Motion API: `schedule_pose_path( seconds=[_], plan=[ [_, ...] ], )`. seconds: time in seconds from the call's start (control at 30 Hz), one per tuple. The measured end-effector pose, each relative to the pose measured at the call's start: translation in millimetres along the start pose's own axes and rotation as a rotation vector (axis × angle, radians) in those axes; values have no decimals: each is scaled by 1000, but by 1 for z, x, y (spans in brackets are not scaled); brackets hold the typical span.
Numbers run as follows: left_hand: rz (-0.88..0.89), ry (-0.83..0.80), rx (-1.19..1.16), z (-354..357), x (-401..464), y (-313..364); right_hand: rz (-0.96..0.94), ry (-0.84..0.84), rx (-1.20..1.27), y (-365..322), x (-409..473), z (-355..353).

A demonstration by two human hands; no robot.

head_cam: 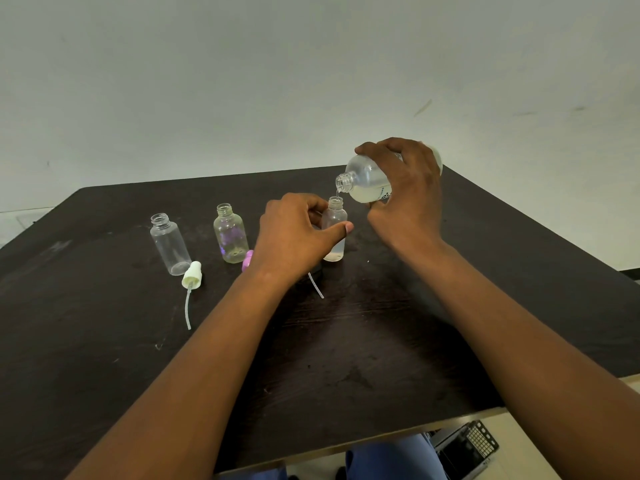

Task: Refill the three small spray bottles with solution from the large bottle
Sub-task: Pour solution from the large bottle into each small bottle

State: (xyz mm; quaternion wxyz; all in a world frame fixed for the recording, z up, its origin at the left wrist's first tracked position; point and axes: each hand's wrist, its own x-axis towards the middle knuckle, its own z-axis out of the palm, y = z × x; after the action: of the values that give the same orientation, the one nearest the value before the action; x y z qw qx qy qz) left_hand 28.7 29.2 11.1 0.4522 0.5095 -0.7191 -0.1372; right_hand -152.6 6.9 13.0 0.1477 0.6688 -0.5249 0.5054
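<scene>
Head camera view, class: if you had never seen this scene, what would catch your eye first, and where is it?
First, the large bottle, tipped over in the right hand at centre right, trickling pale liquid into a small bottle that the left hand steadies on the dark table. Next, two more open small bottles stand to the left, with a white spray cap and its tube lying before them.

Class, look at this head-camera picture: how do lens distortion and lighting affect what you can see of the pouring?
Head view: the wide-angle lens bows the table edges; soft, even light, no harsh glare; the large bottle and the small bottle under it stay sharp; the left hand hides part of that small bottle.
</scene>
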Motion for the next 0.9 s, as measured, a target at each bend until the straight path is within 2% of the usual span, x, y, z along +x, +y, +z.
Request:
schedule_pose_path(
  seconds=[0.9],
  plan=[
    [-16,-2,-12,1,1,-2,-7,10,6,-2,0,-1]
  ],
)
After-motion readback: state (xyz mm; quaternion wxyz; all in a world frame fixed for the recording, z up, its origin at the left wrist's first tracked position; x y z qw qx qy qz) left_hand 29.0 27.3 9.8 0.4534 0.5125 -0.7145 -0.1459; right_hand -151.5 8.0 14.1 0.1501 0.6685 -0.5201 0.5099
